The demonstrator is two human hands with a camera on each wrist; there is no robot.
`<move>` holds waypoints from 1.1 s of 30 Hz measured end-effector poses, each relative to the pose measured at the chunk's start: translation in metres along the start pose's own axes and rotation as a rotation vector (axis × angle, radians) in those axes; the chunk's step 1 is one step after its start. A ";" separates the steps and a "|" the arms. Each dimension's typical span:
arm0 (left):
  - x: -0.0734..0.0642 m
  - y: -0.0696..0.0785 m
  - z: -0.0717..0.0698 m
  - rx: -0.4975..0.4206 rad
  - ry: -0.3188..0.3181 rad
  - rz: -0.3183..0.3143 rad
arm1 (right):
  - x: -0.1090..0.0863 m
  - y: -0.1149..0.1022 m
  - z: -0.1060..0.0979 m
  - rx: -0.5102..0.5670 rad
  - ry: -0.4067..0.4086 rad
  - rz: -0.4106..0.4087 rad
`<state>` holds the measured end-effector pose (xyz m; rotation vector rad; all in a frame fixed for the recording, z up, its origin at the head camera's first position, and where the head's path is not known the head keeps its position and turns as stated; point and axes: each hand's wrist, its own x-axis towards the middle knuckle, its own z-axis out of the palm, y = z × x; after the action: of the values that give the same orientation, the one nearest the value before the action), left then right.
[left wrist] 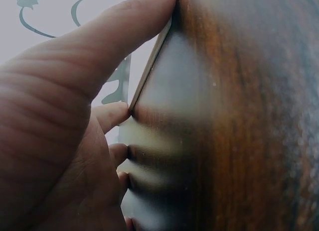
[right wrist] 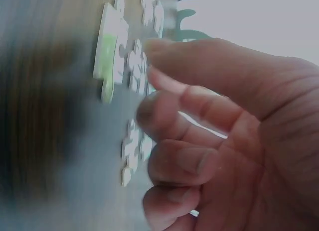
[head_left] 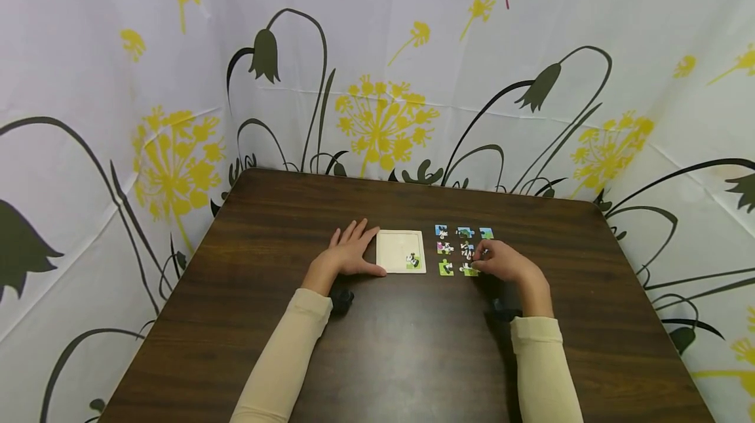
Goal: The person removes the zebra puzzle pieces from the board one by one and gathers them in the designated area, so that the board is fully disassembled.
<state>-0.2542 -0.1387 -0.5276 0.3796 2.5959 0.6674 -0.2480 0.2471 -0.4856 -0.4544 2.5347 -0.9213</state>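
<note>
A square pale puzzle board (head_left: 396, 246) lies on the table, with one green-and-white puzzle piece (head_left: 413, 261) in its lower right corner. My left hand (head_left: 349, 254) rests at the board's left side, fingers spread, with the thumb at the near corner and the index fingertip at the far one. In the left wrist view the thumb and index finger touch the board's edge (left wrist: 149, 71). My right hand (head_left: 508, 261) hovers low over the right side of the loose puzzle pieces (head_left: 445, 268), fingers loosely bent. No piece shows between its thumb (right wrist: 199, 57) and fingers.
The loose pieces lie in rough rows to the right of the board, picture side up; another piece (head_left: 486, 233) lies at the far right of them. The dark wooden table (head_left: 407, 357) ends at the back against a flower-printed curtain (head_left: 377, 49).
</note>
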 end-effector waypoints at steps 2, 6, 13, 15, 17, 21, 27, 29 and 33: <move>-0.001 0.001 0.000 -0.006 0.000 0.004 | 0.003 -0.007 0.003 -0.008 0.013 -0.018; -0.002 0.001 -0.001 -0.003 0.001 0.001 | 0.017 -0.029 0.017 -0.037 0.017 -0.040; 0.004 -0.004 0.002 0.006 -0.003 -0.004 | 0.039 -0.061 0.044 -0.096 -0.027 -0.105; 0.005 -0.004 0.003 0.004 -0.002 -0.004 | 0.043 -0.067 0.048 -0.113 -0.032 -0.112; 0.004 -0.003 0.003 0.007 0.000 -0.002 | 0.048 -0.070 0.051 -0.126 -0.036 -0.123; 0.002 -0.001 0.004 0.009 0.006 0.003 | 0.055 -0.071 0.059 -0.146 -0.053 -0.096; 0.002 0.000 0.003 -0.005 0.008 0.011 | 0.058 -0.073 0.065 -0.127 -0.086 -0.052; 0.003 -0.001 0.004 0.003 0.008 0.007 | 0.059 -0.073 0.066 -0.122 -0.086 -0.051; 0.008 -0.007 0.007 0.018 0.007 -0.004 | 0.059 -0.073 0.067 -0.117 -0.091 -0.054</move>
<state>-0.2590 -0.1386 -0.5395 0.3782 2.6098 0.6457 -0.2560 0.1329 -0.4996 -0.5886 2.5127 -0.7560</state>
